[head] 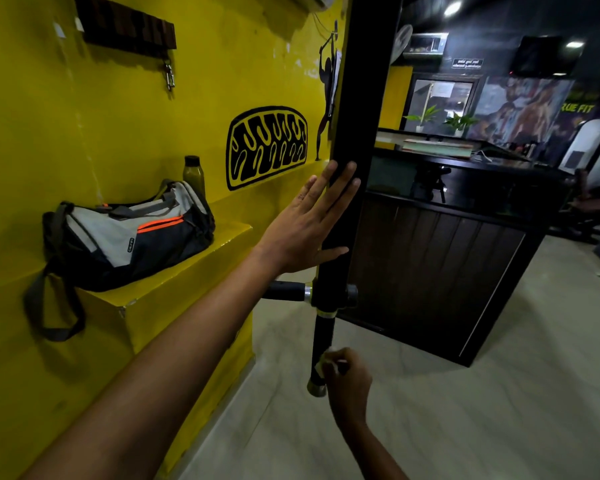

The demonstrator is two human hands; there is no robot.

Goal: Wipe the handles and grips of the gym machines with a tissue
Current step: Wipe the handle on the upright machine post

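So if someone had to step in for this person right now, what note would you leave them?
Left hand: open, flat against the black upright post, steadying it.
Right hand: closed on a tissue, pressed to the lower vertical grip near its metal end cap.
Done: cannot tell from this view.
Left: finish this grip, then probably the side grip pointing left, then other machines.

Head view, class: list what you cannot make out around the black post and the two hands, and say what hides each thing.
1. Tissue: only a pale scrap shows; the right hand covers the rest, and motion blur softens it.
2. Horizontal grip: its outer end is hidden behind the left hand's forearm.
3. Black post: its top is cut off by the frame's upper edge.
4. Wall sign: its lettering is too small to read.
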